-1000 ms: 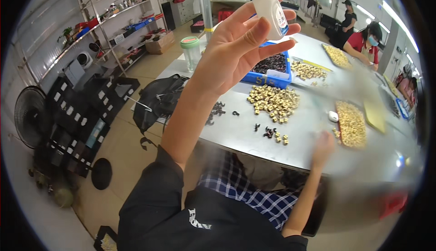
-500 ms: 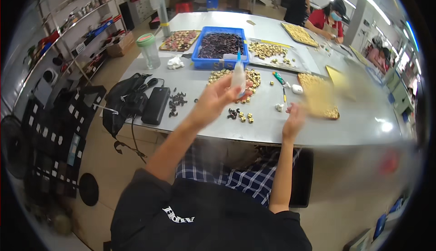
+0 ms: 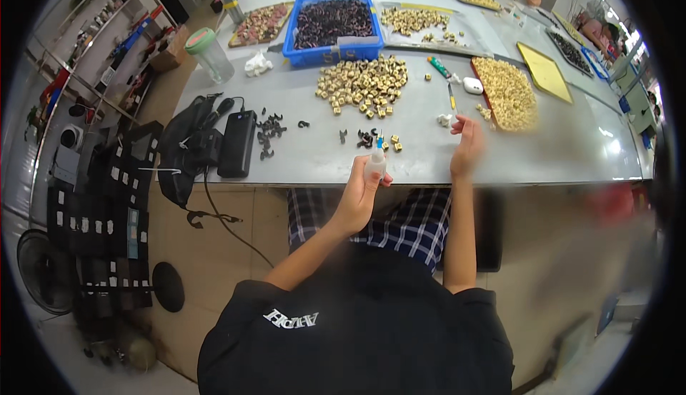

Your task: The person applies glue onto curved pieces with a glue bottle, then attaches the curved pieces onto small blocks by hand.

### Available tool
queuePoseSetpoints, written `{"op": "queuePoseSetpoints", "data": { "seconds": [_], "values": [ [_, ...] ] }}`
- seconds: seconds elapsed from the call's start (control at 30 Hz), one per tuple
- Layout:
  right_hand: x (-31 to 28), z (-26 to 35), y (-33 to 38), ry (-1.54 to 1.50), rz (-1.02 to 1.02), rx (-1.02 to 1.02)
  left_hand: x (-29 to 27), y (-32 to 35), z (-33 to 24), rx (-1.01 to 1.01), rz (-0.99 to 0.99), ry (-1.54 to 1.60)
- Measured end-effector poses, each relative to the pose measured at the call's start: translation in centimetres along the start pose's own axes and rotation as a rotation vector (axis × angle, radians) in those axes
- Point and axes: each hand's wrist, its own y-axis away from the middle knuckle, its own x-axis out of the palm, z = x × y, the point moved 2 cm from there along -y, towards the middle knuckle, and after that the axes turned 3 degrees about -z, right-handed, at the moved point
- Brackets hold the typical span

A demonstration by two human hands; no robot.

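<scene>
My left hand (image 3: 355,202) is wrapped round a small translucent squeeze bottle (image 3: 375,164) with a blue needle tip pointing up, close to the table's front edge. Just beyond the tip lie a few black curved pieces (image 3: 366,140) and several gold cube-shaped pieces (image 3: 396,142). My right hand (image 3: 466,150) is raised at the table edge to the right, fingers loosely extended, with nothing visible in it. Near its fingertips lies a crumpled white tissue (image 3: 444,120). A large pile of gold cubes (image 3: 364,84) is spread across the middle of the table.
Behind the pile stands a blue bin (image 3: 332,55) of dark pieces. Left are a black power adapter (image 3: 237,145), loose black pieces (image 3: 270,134) and a green-lidded cup (image 3: 209,55). To the right are a filled tray (image 3: 504,95), a white case (image 3: 472,85) and a yellow tray (image 3: 545,73).
My left hand has come down and nearer to me with the bottle, uncovering the gold pile. My right hand stays near the table edge. The view has tilted downward.
</scene>
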Motion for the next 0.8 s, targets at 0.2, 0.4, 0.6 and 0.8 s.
{"op": "queuePoseSetpoints", "data": {
  "seconds": [0.2,0.4,0.6,0.8],
  "values": [
    [1.6,6.0,4.4,-0.374,0.554,0.163,0.0,-0.7,0.4,-0.022,0.092,-0.078],
    [3.7,7.9,5.6,-0.323,0.665,0.106,0.4,-3.3,-1.0,0.058,0.206,-0.105],
    [3.0,6.1,3.7,-0.439,0.426,0.428,-2.8,-6.3,-8.0,0.255,0.217,-0.489],
    [1.3,1.4,2.3,-0.253,0.198,0.36,-6.3,-6.3,-23.7,0.943,0.637,0.713]
  ]
}}
